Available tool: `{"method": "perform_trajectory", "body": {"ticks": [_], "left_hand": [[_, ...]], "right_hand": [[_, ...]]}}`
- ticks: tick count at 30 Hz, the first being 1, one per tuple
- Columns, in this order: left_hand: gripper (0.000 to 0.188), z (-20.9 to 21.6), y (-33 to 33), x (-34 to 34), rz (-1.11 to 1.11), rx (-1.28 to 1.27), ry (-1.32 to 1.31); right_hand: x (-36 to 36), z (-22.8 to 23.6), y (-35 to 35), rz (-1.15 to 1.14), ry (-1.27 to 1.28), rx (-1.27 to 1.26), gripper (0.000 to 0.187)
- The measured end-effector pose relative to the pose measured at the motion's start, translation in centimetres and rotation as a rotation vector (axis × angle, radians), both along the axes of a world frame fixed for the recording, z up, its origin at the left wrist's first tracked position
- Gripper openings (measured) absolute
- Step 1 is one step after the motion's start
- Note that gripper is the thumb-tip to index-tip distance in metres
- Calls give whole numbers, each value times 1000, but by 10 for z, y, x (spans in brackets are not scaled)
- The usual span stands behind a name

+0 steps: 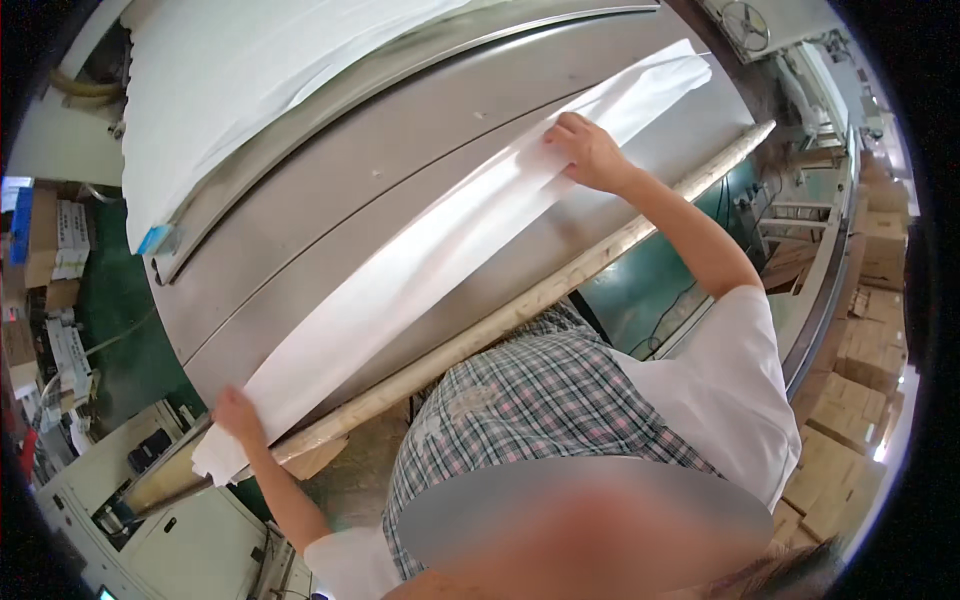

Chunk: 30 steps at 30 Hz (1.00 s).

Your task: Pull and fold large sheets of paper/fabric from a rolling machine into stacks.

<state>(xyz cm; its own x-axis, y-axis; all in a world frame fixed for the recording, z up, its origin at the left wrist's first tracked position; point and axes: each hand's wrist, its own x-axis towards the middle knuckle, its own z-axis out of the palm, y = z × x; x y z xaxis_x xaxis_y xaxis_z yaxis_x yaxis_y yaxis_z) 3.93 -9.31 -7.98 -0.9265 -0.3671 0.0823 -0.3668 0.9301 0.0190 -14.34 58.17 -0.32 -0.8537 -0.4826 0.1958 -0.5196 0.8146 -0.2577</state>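
Observation:
A long white folded sheet (400,270), thin and soft-looking, stretches diagonally across a grey metal table (330,190). Whether it is cloth or paper I cannot tell. My left hand (238,415) is closed on the strip near its lower left end, which droops past the table's front edge. Slight blur softens those fingers. Farther up, toward the far right end, my right hand (590,155) has its fingers curled over the sheet's upper side, gripping it. The right end lies loosely bunched near the table's far right corner.
Along the table's near edge runs a pale, wrapped roller (520,305), close to my checked apron (540,390). Beyond a raised metal bar (330,115) lies a wide white sheet (220,90). Cardboard boxes (845,400) line the right side; a machine cabinet (195,545) stands lower left.

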Motion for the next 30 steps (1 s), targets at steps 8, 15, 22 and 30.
{"method": "perform_trajectory", "body": {"ticks": [8, 15, 22, 30], "left_hand": [[37, 4, 102, -38, 78, 73, 81], [45, 14, 181, -70, 252, -128, -167], [49, 19, 202, -70, 387, -146, -148], [49, 24, 264, -87, 280, -48, -136]], "right_hand": [[-32, 13, -12, 441, -199, 48, 40], [-62, 13, 86, 203, -248, 258, 49], [-114, -28, 268, -550, 233, 162, 41], [-149, -57, 426, -1114, 271, -123, 20]]}}
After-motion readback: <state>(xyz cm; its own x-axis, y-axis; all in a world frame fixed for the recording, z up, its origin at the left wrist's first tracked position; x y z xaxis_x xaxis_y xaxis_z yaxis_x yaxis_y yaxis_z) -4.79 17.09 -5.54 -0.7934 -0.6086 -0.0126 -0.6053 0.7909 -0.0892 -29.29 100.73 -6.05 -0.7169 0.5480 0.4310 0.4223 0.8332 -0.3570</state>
